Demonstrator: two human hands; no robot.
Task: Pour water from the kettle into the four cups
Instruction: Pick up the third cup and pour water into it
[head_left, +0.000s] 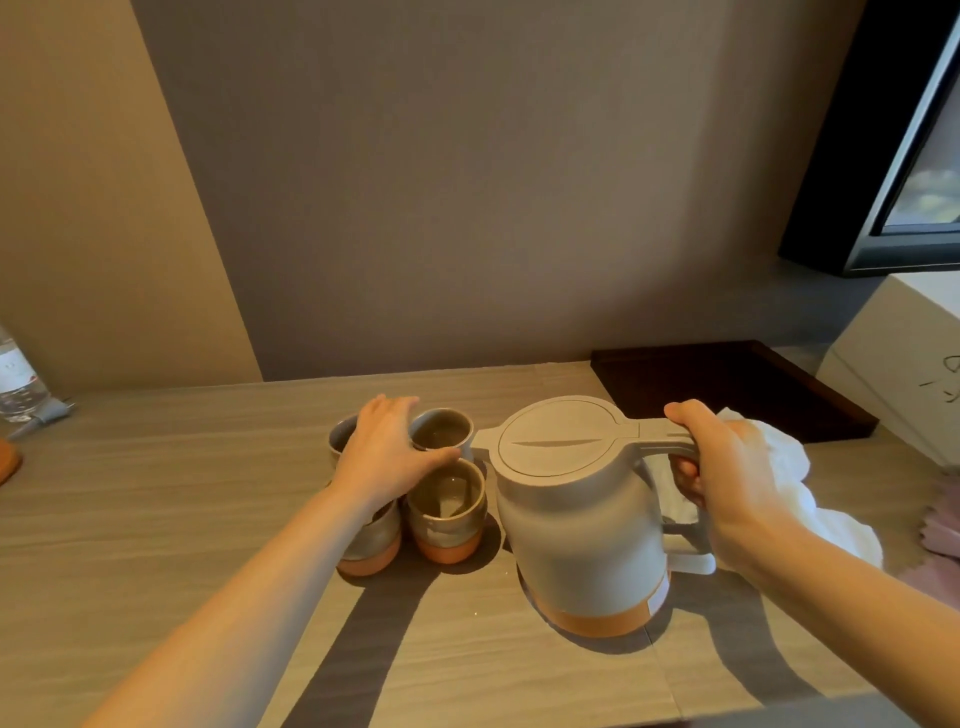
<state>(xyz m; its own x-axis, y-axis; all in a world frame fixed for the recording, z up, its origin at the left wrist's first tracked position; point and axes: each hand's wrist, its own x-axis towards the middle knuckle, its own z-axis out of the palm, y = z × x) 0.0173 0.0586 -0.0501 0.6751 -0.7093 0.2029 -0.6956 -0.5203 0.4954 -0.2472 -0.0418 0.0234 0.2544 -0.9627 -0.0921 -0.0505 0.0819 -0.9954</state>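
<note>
- Kettle (576, 519), grey with an orange foot, stands on the wooden table (156, 493); the right hand (727, 478) clenches its handle, thumb on top, lid closed.
- Its spout points away from that grip toward four cups (449, 499), clustered tight just past the spout.
- Left hand (384, 452) lies across the cups with loose fingers, partly covering the two left ones.
- Directly behind the grip lies a white cloth (789, 467); further back are a dark tray (727, 384) and a white box (904, 364).
- Far from both hands, at the table's left edge, stands a water bottle (15, 374).
</note>
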